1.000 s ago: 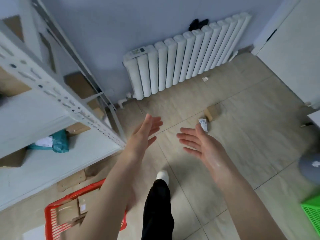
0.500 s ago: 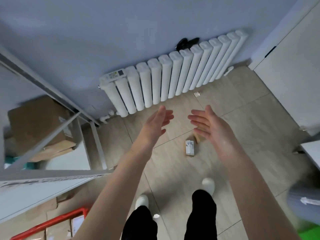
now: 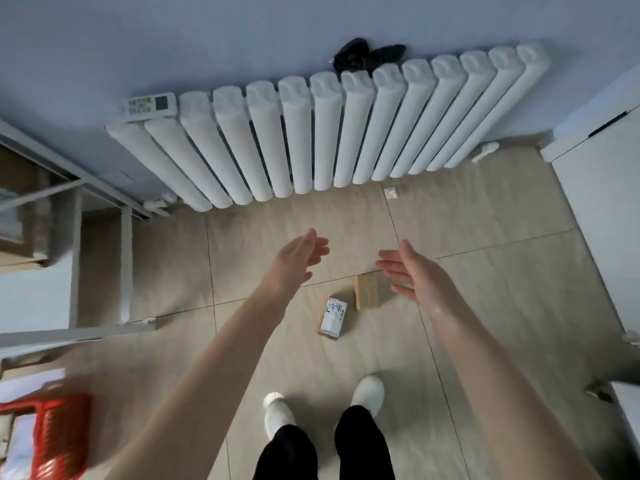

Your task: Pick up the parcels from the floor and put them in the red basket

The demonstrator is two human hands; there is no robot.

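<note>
Two small parcels lie on the tiled floor ahead of my feet: a cardboard parcel with a white printed label [image 3: 333, 317] and, just right of it, a plain brown cardboard parcel [image 3: 368, 292]. My left hand [image 3: 298, 257] hovers above the floor to their upper left, fingers straight, holding nothing. My right hand [image 3: 412, 274] reaches over the brown parcel's right end, fingers spread and empty, hiding part of it. The red basket [image 3: 55, 434] sits blurred at the bottom left corner.
A white radiator [image 3: 325, 133] runs along the wall ahead, with a remote [image 3: 148, 104] and a dark cloth [image 3: 363, 57] on top. A metal shelf rack [image 3: 76, 209] stands at left. A white cabinet [image 3: 602, 202] stands at right. A small scrap [image 3: 390, 192] lies near the radiator.
I have stepped closer to the radiator and the view tilted down. Both hands stayed open and lowered toward the two parcels, which now lie just ahead of my feet.
</note>
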